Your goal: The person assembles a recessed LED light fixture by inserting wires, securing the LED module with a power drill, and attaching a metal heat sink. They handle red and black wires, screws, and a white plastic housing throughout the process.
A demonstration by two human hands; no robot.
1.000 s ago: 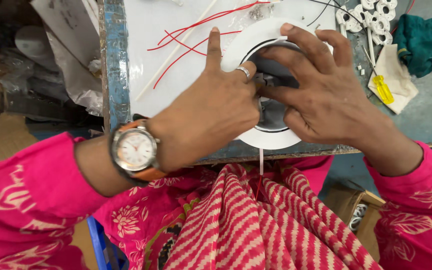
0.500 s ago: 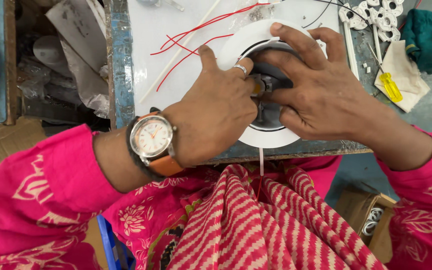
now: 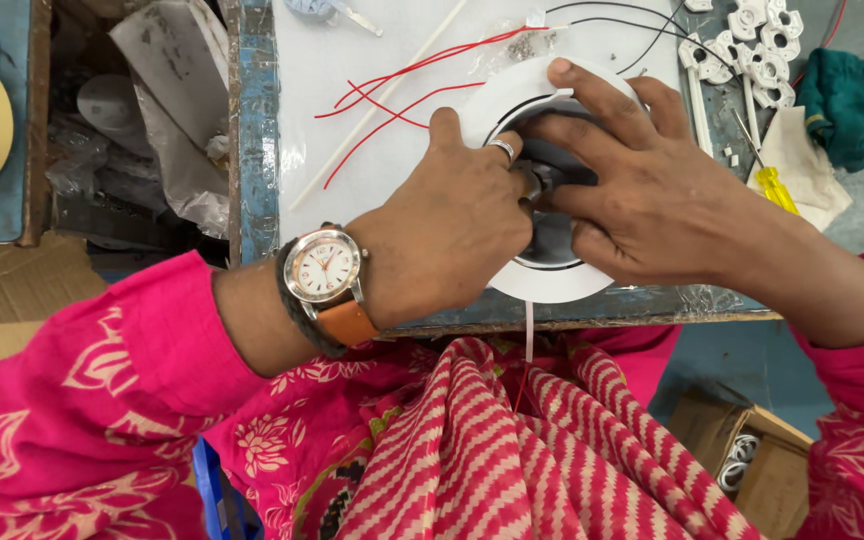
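Note:
A round white lamp housing (image 3: 512, 100) with a dark centre lies on the white sheet of the workbench (image 3: 332, 60). My left hand (image 3: 452, 225), with a ring and a wristwatch on an orange strap, presses its fingers into the dark middle of the housing. My right hand (image 3: 642, 190) spreads over the housing from the right, fingers on its rim and centre, where the two hands meet. Red wires (image 3: 402, 85) trail from the housing to the left.
A thin white rod (image 3: 372, 110) lies diagonally on the sheet. White plastic clips (image 3: 762, 45), a yellow-handled screwdriver (image 3: 777, 185), a white cloth (image 3: 802, 165) and a teal cloth (image 3: 862, 100) sit at the right. Plastic bags (image 3: 167, 110) fill the gap on the left. A cardboard box (image 3: 752, 460) stands below right.
My left index finger, stretched out over the sheet earlier, has curled in. The fingers of both hands have drawn together at the housing's centre.

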